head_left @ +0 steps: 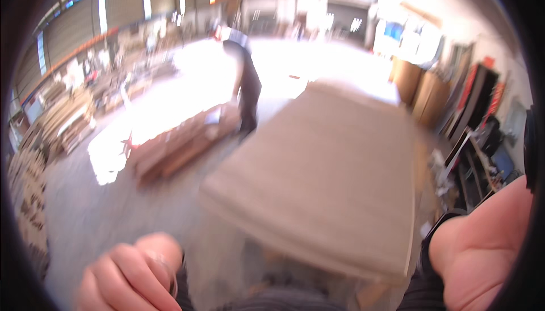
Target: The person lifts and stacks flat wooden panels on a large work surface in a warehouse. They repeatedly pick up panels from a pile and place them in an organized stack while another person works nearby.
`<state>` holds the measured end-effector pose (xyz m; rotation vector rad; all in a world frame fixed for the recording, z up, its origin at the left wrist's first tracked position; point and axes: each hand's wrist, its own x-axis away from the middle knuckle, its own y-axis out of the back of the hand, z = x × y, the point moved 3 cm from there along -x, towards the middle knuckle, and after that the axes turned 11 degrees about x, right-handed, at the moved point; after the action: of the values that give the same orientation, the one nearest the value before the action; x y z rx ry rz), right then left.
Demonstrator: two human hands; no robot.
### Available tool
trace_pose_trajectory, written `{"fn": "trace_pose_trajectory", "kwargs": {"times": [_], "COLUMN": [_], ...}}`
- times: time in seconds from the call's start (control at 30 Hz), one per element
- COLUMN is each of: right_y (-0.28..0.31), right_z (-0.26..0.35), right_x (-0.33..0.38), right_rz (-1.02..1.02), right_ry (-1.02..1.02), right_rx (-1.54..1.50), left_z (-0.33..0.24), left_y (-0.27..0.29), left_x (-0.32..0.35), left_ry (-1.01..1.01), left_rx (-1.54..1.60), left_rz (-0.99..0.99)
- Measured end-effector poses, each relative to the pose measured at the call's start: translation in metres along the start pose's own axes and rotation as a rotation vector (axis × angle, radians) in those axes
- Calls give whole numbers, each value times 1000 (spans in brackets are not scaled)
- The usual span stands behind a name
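Note:
My left hand (128, 274) is at the lower left with its fingers curled in, blurred by motion. Whether anything sits inside the curled fingers is hidden. A thin ring-like band shows on one finger. At the lower right, my right hand (482, 248) is raised close to the camera, only its fleshy part and wrist visible; its fingers are not to be made out. Between the two hands stretches a stack of flat brown boards or cardboard sheets (323, 175), its near edge just ahead of me. Neither hand visibly touches it.
A person in dark clothes (247, 78) bends over a low brown stack (181, 146) at the left. Piled cardboard (62, 121) lines the far left. Brown rolls (428, 98) and leaning panels (477, 101) stand along the right wall. Grey floor (113, 214) lies beside the stack.

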<state>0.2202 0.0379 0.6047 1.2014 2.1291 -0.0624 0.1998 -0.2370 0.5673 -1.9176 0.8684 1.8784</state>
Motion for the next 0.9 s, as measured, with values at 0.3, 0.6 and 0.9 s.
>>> {"fn": "trace_pose_trajectory", "kwargs": {"times": [0.3, 0.6, 0.9], "right_y": [38, 64, 75], "right_z": [-4, -8, -16], "right_x": [-10, -14, -18], "right_rz": [11, 68, 87], "right_ry": [24, -51, -86], "right_rx": [129, 201, 198], "left_z": [93, 60, 48], "left_y": [-43, -86, -31], "left_x": [-12, -67, -77], "left_ry": [404, 298, -36], "left_rx": [811, 634, 165], "left_rz": [94, -257, 74]}}
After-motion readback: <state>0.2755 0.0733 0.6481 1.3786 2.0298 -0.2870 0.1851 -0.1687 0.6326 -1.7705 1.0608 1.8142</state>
